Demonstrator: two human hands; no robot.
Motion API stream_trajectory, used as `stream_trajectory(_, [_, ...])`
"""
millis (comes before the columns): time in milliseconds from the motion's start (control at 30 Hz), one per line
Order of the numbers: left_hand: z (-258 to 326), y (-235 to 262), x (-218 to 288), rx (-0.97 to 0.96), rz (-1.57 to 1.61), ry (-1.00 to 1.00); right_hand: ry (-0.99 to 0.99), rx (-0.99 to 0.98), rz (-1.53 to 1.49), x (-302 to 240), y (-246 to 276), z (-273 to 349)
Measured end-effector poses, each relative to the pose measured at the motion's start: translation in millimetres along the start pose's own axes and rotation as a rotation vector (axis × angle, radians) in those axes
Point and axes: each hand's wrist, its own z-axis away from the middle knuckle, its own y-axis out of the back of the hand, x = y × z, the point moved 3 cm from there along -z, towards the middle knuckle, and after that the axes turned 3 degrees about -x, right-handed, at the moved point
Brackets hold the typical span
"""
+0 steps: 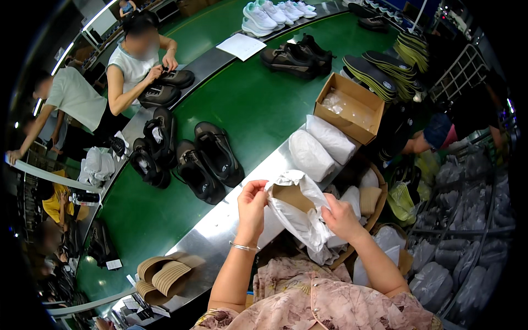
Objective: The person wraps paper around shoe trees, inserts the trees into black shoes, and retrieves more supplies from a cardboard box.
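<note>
Above the metal edge of the table I hold white tissue paper [286,214], open at the top and wrapped around a piece of brown cardboard [294,197]. My left hand [252,212] pinches the paper's left rim between thumb and fingers. On the other side, my right hand [342,220] is closed on its right edge. Two white paper-wrapped bundles [311,155] lie just beyond the paper. Left of my left hand stands a pair of dark shoes [217,154] with their openings up. The cardboard's lower part is hidden in the paper.
An opened brown shoebox [352,107] stands beyond the bundles. Ribbed cardboard rolls [162,278] lie at the lower left. More dark shoes [154,146] sit on the green belt [242,96]. Across it, a person [137,66] handles shoes. Insoles [377,74] are piled at the far right.
</note>
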Motion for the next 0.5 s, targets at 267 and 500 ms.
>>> stream_trajectory(267, [12.6,-37.7,40.3,-0.196,-1.201,-0.702,0.101,-0.047,0.137,-7.6,4.0,-2.8])
stream_trajectory(500, [-13.8,-19.0,42.7,-0.178,-0.819,-0.444,0.096,-0.140,0.152,-20.1,6.3,-1.7])
